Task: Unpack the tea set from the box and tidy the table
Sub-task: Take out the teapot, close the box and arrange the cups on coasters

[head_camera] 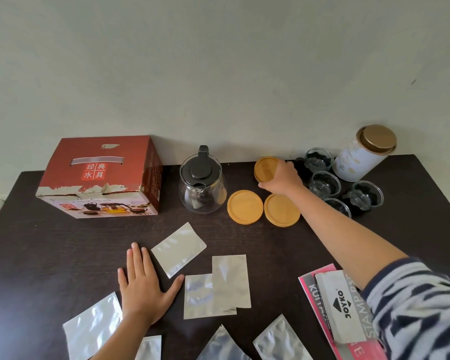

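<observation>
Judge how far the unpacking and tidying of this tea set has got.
Done: the teapot, glass cups and two flat coasters stand outside the red box. In hand: the right hand grips another coaster; the left hand rests flat. Left: silver pouches lie scattered.

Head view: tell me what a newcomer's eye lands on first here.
The red box at the far left of the dark table stands out, with the glass teapot beside it. Right of that, the right hand grips a round wooden coaster above two more lying flat, near the glass cups. Silver pouches lie scattered up front around the flat left hand.
</observation>
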### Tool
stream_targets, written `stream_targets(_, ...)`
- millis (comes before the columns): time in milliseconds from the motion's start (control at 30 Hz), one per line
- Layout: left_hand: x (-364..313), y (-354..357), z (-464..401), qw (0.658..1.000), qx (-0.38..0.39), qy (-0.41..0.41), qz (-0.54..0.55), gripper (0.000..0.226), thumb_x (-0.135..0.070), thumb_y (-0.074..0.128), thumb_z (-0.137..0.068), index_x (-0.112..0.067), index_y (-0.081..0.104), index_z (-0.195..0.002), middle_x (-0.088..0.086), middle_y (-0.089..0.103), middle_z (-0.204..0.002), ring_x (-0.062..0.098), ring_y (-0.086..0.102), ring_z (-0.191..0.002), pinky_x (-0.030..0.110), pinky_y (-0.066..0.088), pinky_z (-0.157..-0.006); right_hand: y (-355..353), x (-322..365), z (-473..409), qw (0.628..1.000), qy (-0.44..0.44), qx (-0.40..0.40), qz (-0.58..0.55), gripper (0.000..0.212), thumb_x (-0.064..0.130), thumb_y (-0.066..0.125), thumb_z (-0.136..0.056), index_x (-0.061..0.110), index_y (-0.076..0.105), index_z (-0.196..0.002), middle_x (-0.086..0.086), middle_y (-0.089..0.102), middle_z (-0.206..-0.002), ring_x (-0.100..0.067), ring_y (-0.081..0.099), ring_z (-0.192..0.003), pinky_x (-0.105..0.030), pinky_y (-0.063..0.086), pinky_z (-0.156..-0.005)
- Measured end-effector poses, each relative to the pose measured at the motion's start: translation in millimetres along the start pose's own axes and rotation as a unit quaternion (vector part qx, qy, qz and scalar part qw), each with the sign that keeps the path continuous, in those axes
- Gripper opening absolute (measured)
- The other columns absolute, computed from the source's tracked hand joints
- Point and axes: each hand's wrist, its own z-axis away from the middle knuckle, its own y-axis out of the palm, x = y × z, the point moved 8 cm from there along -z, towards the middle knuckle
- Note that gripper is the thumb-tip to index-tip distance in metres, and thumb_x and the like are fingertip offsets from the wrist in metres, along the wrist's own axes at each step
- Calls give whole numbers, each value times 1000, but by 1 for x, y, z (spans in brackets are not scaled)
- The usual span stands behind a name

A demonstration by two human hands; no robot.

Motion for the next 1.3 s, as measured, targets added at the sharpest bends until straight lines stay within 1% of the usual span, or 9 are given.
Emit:
stream_targets(133,0,1,-1,1000,5,-3,-5,119,-90,7,-66,-5,6,-149,10,-14,-157,25,-13,-145,51,8,-115,5,7,-16,998,43,-4,37,108,43,82,-69,6,18,-147,-19,30,-146,-37,31,-134,-45,42,-99)
stream_targets(200,1,2,-1,1000,5,-4,-1,119,-89,8,-66,-5,6,-150,9,-15,-157,25,-13,-144,51,8,-115,7,8,-21,997,62,-5,43,108,42,83,-68,5,19,-146,-19,31,-145,-38,32,-133,-45,42,-98)
stream_targets(367,1,3,0,1000,1,0,11,118,-89,12,-68,-3,10,-149,9,-11,-157,24,-9,-145,52,10,-114,8,9,-25,995,92,-29,30,108,47,86,-59,5,29,-140,-17,34,-138,-35,34,-127,-40,48,-82)
stream_targets(533,0,2,0,1000,-2,3,15,116,-88,14,-69,-2,15,-148,10,-5,-157,27,-3,-145,54,15,-113,26,28,-20,997,59,-26,31,106,54,84,-54,5,34,-134,-17,37,-133,-35,35,-124,-39,48,-79)
stream_targets(800,1,2,-1,1000,-3,5,12,117,-88,14,-69,-1,15,-148,11,-5,-158,26,-4,-146,54,15,-113,41,57,-16,1000,7,-6,26,99,49,85,-58,7,37,-133,-13,36,-134,-33,35,-124,-38,47,-76)
stream_targets(900,1,2,-1,1000,0,3,11,117,-88,14,-69,-1,15,-148,11,-5,-158,26,-3,-146,54,15,-113,39,56,-14,1000,-11,10,16,101,51,85,-58,8,37,-135,-14,34,-136,-34,34,-127,-40,48,-81)
stream_targets(1033,2,2,-1,1000,-1,3,9,117,-88,14,-68,-2,15,-148,11,-5,-158,26,-4,-146,54,15,-113,24,44,-11,999,-36,23,-8,108,50,84,-61,17,25,-144,-16,30,-141,-37,32,-131,-43,46,-89)
stream_targets(1200,1,1,-1,1000,0,3,10,118,-88,13,-67,-2,15,-148,11,-5,-158,26,-4,-146,54,15,-113,-8,21,-16,996,-43,31,70,105,32,85,-63,19,22,-146,-19,24,-144,-39,32,-132,-44,45,-91)
stream_targets(1300,0,0,-1,1000,2,0,4,120,-90,8,-65,-3,12,-149,10,-8,-158,26,-6,-146,53,14,-114,-17,13,-17,991,-38,28,126,100,31,86,-65,15,28,-145,-18,28,-142,-38,34,-131,-43,46,-90)
